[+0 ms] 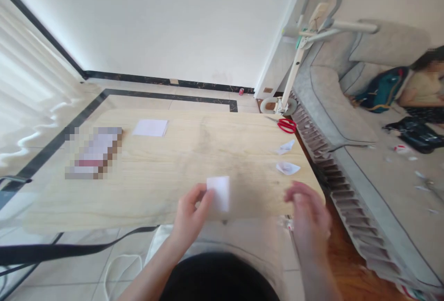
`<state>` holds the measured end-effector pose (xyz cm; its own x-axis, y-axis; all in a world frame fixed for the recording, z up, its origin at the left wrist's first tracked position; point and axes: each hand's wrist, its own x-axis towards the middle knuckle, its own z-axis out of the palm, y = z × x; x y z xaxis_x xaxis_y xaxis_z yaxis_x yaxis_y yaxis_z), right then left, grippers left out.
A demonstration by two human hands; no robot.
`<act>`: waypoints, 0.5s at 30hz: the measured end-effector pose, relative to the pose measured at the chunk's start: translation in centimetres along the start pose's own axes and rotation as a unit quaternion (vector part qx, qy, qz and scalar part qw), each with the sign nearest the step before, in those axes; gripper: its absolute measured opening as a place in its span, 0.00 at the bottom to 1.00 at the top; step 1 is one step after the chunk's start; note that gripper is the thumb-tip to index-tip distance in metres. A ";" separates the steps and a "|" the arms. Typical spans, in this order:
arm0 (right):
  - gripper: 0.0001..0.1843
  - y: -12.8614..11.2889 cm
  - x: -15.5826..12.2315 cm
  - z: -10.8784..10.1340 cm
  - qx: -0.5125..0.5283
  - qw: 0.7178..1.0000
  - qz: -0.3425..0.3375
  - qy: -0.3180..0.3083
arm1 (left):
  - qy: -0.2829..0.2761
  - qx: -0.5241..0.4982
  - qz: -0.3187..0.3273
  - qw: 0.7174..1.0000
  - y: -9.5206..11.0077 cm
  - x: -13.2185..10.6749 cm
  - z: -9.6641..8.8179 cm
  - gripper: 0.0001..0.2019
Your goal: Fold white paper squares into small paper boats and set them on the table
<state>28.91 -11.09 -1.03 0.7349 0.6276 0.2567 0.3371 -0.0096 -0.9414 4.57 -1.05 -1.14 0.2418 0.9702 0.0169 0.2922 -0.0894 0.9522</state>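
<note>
My left hand (192,208) pinches the left edge of a small folded white paper (221,193) between thumb and fingers, at the table's near edge. Off to the right, my right hand (308,208) is over the table's right front corner, away from that paper. Motion smears its fingers, so whether they hold anything is unclear. Just beyond it are two folded paper pieces, a boat-like one (287,168) and a thinner pointed one (286,147). Red-handled scissors (286,125) lie at the far right corner. A stack of white paper (150,127) rests at the far left.
The pale wooden table (166,167) carries a pixelated box-like object (97,153) on its left. Along the right stands a grey sofa (333,93), where a person (423,83) sits beside a black bag (416,134). White exercise equipment (293,70) stands behind the far right corner.
</note>
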 end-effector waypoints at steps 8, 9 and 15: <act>0.12 -6.6 -5.7 11.5 0.097 0.955 0.121 -0.253 | -0.037 -0.060 0.018 0.997 -0.2 -2.6 -1.7 0.12; 0.13 -6.5 -5.9 11.5 0.093 0.956 0.124 -0.250 | -0.036 -0.074 0.012 0.997 -0.3 -2.6 -1.8 0.12; 0.13 -5.7 -6.5 11.0 0.083 0.962 0.128 -0.228 | -0.029 -0.112 -0.022 0.993 -0.1 -2.4 -1.5 0.12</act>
<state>15.78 -6.54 0.31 0.4348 0.8974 -0.0745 0.0537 -0.1084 -0.9927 2.60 -3.03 -0.79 0.2876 0.9570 -0.0370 0.0926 0.0106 0.9956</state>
